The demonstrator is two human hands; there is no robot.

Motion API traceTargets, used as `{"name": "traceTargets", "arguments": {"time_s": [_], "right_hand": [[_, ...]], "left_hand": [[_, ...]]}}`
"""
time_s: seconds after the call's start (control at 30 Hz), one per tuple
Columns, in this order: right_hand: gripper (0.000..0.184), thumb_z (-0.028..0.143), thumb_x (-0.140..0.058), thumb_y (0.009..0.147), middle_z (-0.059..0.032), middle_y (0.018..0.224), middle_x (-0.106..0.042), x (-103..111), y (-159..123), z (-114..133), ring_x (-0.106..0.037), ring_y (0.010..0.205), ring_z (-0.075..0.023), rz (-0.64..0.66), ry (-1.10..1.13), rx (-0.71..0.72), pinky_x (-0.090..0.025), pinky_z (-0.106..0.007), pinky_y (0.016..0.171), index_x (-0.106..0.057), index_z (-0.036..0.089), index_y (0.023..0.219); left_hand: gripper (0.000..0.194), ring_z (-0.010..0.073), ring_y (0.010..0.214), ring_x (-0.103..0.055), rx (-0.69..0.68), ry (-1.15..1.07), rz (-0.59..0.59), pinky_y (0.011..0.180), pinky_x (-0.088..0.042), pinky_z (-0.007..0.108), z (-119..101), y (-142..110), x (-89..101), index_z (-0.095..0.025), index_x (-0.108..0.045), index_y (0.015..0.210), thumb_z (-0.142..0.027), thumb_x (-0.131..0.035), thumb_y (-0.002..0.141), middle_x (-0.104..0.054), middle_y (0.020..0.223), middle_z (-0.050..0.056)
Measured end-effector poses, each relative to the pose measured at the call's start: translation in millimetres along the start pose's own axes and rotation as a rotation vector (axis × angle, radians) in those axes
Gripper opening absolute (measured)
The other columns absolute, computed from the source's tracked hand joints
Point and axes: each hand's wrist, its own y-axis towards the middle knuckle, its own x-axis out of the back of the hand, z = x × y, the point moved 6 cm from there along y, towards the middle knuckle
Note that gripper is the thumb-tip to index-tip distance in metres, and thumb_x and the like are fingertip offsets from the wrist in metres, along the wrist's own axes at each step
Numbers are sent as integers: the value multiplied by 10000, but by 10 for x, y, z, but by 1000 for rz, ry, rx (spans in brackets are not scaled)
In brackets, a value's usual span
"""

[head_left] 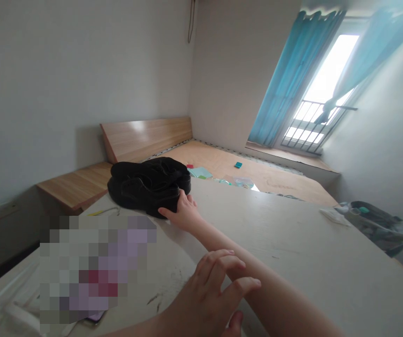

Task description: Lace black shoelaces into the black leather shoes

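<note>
Our right hand (183,213) sets thumb and fingers against a black bundle (148,185) near the table's (292,234) far edge, left of centre frame; whether it grips, we cannot tell. Our left hand (205,290), lower centre, is free, fingers loosely bent. Open table stretches right toward a plastic-lined container (392,243), its contents blurred, something green (363,210) showing.

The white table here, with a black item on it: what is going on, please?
A person's right hand touches the near right side of the black item, perhaps a bag or shoes, on the white table; whether the grip is firm is unclear. The left hand is open, fingers loosely curved, in front of the right forearm, and appears to hold nothing.
</note>
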Motion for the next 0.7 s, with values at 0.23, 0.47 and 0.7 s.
{"name": "traceTargets", "arguments": {"time_s": [0.23,0.47,0.7], "right_hand": [[362,362,-573,953,-97,1237,-596,85,76,-286,-617,1040,-236,-183,149,9,-525,-455,879,-554,178,1265],[396,331,-608,933,-108,1328,-540,139,431,-612,-572,1137,-273,-373,212,-98,-497,-501,929,-537,182,1293],[338,333,-598,942,-95,1229,-600,18,725,-559,-623,1030,-234,-314,255,-82,-539,-445,858,-572,167,1235]], "left_hand": [[599,302,1199,-457,-17,33,-19,1017,-451,485,21,-11,-11,-207,-457,1250,-83,-527,669,-472,1195,117],[396,277,1181,-481,-52,81,-62,1017,-452,429,54,-63,-39,-219,-509,1246,-222,-537,851,-519,1164,103],[438,289,1183,-474,-33,63,-65,1011,-455,447,82,-38,-11,-198,-504,1233,-163,-547,799,-508,1157,112]]}}
